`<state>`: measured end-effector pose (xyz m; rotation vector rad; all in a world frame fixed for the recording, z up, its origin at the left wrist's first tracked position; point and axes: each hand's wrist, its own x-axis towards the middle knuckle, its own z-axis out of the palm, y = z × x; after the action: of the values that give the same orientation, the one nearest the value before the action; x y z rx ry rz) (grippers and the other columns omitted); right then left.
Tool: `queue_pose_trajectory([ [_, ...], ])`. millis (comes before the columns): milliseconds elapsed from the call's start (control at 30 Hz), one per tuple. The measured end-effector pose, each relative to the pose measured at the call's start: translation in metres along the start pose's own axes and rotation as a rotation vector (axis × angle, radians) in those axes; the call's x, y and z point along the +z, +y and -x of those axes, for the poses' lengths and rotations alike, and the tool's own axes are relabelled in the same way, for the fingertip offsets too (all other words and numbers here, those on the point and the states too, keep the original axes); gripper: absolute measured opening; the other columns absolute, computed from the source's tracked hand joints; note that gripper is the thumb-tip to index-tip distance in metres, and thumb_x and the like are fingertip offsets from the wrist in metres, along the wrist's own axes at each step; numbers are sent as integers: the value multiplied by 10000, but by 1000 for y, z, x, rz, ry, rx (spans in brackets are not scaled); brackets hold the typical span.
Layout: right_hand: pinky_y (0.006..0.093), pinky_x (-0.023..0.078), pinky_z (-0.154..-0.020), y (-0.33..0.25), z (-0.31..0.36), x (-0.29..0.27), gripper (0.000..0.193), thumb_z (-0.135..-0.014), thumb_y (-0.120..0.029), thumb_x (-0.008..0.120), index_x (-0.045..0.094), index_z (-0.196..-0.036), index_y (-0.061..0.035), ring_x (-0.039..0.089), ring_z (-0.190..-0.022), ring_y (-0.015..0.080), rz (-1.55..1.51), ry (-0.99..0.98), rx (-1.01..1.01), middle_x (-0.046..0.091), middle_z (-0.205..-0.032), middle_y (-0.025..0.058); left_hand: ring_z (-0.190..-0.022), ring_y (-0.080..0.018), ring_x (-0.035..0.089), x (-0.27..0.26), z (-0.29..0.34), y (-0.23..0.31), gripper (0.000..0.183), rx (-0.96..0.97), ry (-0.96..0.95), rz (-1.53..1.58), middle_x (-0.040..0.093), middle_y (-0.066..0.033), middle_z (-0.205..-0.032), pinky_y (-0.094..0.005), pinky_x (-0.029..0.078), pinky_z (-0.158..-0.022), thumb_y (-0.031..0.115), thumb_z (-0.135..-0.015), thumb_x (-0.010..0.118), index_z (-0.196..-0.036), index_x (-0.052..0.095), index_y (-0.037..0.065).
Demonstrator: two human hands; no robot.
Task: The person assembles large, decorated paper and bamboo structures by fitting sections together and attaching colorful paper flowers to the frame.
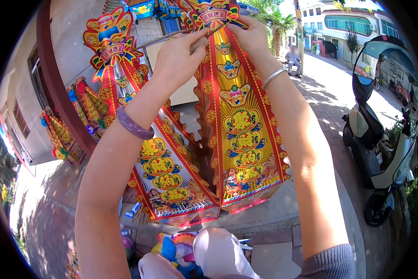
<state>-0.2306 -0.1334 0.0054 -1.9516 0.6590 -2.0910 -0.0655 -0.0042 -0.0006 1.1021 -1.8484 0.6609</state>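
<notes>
While both arms are raised in front of the head camera, the left hand is closed with fingers pressed together around a thin stick that runs leftward from the top of a tall red-and-gold paper lantern panel. The right hand pinches the upper edge of that same panel just beneath its ornate crest, fingertips curled onto the paper. The panel hangs upright between the two forearms, its lower end flaring above the pavement. A second, similar panel stands just beside it on the left, tilted, with its own crest higher up. A purple bangle sits on the left wrist and a silver bracelet on the right. More paper ornaments lean against the wall at left. A parked scooter stands well apart on the right.
</notes>
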Motion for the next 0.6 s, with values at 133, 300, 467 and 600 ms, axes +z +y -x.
queue_pose_trajectory([
  [133,253,515,-725,4,-3,0,317,-812,-125,716,674,-1113,-37,632,-821,97,-20,13,-32,696,-974,50,-893,-241,657,-3,-1,0,361,69,5,-30,667,-109,-982,-316,501,-801,154,-869,581,-1224,611,96],
  [300,260,518,-725,8,-6,0,310,-815,-114,709,674,-1112,-32,636,-825,107,-44,13,-54,697,-976,58,-846,-263,639,-7,-6,-8,368,176,-12,-61,647,-104,-907,-340,494,-758,146,-860,594,-1227,616,145],
  [467,261,520,-727,-2,2,-3,307,-810,-128,713,678,-1097,-26,644,-821,112,-27,31,-73,701,-961,64,-852,-254,647,-8,-4,-5,374,169,-12,-80,649,-105,-933,-329,496,-755,133,-866,592,-1240,607,140],
  [600,267,522,-713,-3,2,-4,311,-806,-140,718,679,-1092,-25,648,-803,114,-24,40,-52,705,-946,65,-875,-227,658,-4,-2,-8,369,130,-15,20,654,-102,-958,-307,500,-769,120,-876,589,-1245,600,111],
])
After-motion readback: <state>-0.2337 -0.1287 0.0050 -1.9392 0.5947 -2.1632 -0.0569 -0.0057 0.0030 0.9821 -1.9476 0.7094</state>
